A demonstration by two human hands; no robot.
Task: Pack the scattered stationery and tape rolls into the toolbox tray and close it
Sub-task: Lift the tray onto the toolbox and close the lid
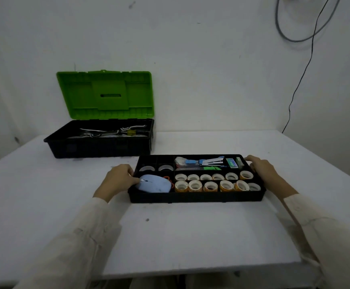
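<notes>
The fingers (130, 171) of the left hand (118, 177) curl over the short end of the tray (195, 198) at 9 o'clock and grip its rim. The right hand (260, 165) grips the far corner at 2 o'clock. The tray sits on the desk (170, 236), its long axis running from 9 to 3 o'clock. Tape rolls (210, 185) fill its near right part. The toolbox (99, 147) stands open at 10 o'clock, apart from the tray.
</notes>
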